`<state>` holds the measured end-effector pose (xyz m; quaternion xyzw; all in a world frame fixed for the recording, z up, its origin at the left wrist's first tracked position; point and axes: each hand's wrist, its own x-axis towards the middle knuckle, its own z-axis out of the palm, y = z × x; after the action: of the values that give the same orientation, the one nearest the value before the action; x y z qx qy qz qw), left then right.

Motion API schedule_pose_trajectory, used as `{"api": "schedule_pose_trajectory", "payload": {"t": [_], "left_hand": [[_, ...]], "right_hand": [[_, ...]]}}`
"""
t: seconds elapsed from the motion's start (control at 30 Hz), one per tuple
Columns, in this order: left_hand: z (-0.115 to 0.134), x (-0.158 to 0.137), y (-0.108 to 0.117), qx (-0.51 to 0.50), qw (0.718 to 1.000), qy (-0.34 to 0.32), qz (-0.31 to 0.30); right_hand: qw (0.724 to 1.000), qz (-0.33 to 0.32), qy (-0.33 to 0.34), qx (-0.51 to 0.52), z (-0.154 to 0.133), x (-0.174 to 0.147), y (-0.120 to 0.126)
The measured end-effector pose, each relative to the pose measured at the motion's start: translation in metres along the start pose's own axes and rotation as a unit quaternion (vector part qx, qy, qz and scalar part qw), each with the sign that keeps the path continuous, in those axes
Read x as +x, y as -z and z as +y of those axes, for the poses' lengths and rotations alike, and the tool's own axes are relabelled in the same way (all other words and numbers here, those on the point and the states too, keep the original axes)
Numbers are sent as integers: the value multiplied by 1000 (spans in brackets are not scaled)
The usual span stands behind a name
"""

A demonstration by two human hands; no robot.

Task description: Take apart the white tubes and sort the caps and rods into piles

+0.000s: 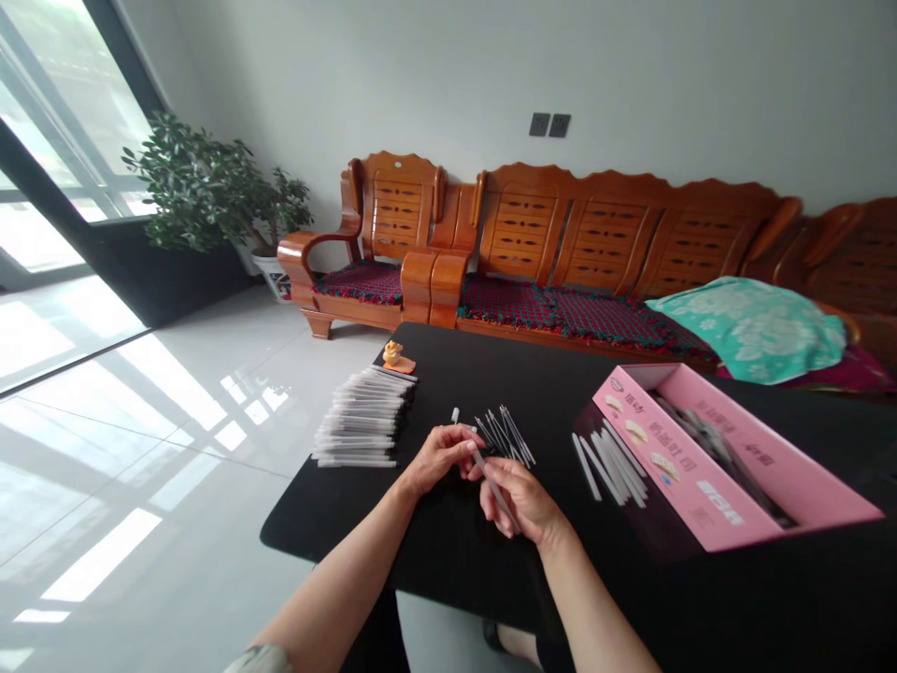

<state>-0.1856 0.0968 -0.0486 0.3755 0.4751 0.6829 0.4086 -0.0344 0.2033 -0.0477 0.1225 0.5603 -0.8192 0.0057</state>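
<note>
Over the black table, my right hand [527,500] is closed round a slim, pale translucent tube [500,497] that looks like a pen barrel, tilted with its upper end to the left. The fingers of my left hand [441,458] pinch a small white piece at that upper end; whether it is seated in the tube I cannot tell. Just beyond my hands lie several thin dark sticks [508,436] like pen refills, and a small white cap [455,414]. Several loose white tubes [611,465] rest to the right of my right hand.
Many similar white tubes [361,416] are piled along the table's left edge, near a small orange figurine [393,353]. An open pink box [690,500] with dark sticks inside stands on the right. A wooden bench [595,220] is behind the black table [336,523].
</note>
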Motion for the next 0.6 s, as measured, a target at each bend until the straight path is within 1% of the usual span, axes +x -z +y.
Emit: {"api": "schedule_pose_trajectory", "payload": {"t": [0.1, 0.2, 0.27, 0.33, 0.37, 0.4, 0.47, 0.5, 0.53, 0.57, 0.6], "left_hand": [[1, -1, 0, 24, 1000, -5, -10], [1, -1, 0, 42, 999, -1, -6], [-1, -1, 1, 36, 999, 2, 11], [-3, 0, 2, 22, 999, 5, 34], [-4, 1, 2, 15, 999, 6, 42], [-5, 2, 3, 8, 999, 6, 49], [-7, 3, 5, -2, 998, 3, 58], [-8, 3, 6, -6, 998, 1, 62], [-8, 4, 7, -11, 998, 0, 66], [-9, 4, 7, -16, 998, 0, 67], [-9, 4, 8, -24, 998, 1, 63]], "right_hand": [[999, 12, 8, 36, 1, 1, -6], [999, 42, 14, 31, -1, 3, -13], [998, 66, 11, -8, -4, 5, -18], [989, 111, 36, -93, -5, 7, -23], [975, 140, 64, -158, -6, 9, -26], [951, 173, 99, -236, -6, 10, -28], [875, 241, 166, -386, -6, 13, -33], [839, 266, 186, -437, -6, 15, -35], [818, 281, 193, -463, -5, 16, -37], [821, 286, 189, -457, -5, 17, -38], [846, 275, 174, -421, -5, 18, -40]]}}
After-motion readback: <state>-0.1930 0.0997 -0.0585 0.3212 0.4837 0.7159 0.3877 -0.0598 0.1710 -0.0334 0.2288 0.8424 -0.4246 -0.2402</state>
